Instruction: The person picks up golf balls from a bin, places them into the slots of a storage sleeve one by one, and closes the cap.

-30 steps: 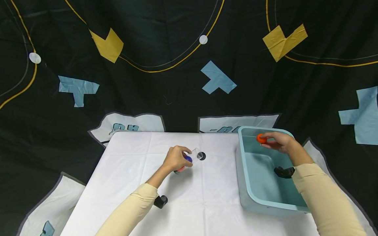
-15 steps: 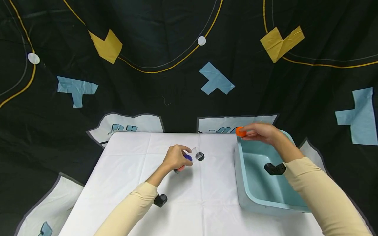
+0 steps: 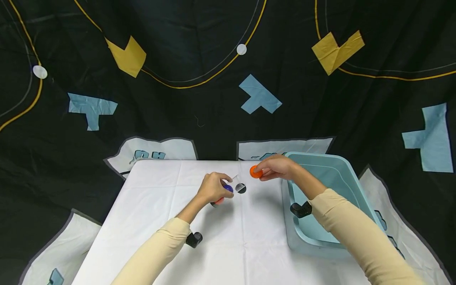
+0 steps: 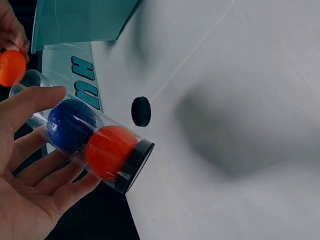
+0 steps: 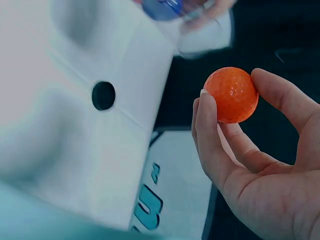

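My left hand (image 3: 212, 187) grips a clear plastic tube (image 4: 36, 83) tilted over the table. Inside it a blue ball (image 4: 71, 125) lies against a red-orange ball (image 4: 111, 152), which sits at the end closed by a black cap (image 4: 135, 167). The tube's other end is uncapped and points toward my right hand. Between thumb and fingertips, my right hand (image 3: 276, 167) pinches an orange golf ball (image 5: 231, 95), held a short way from that open end. On the white cloth just beyond the tube lies a round black lid (image 5: 103, 96).
A light blue plastic bin (image 3: 289, 237) stands on the right of the white-covered table (image 3: 149, 206), under my right forearm. Behind the table hangs a black cloth (image 3: 199, 118) with yellow and blue tape pieces.
My right hand has carried the orange golf ball left, out from over the bin to near the tube's open end. The left hand has stayed almost still with the tube.
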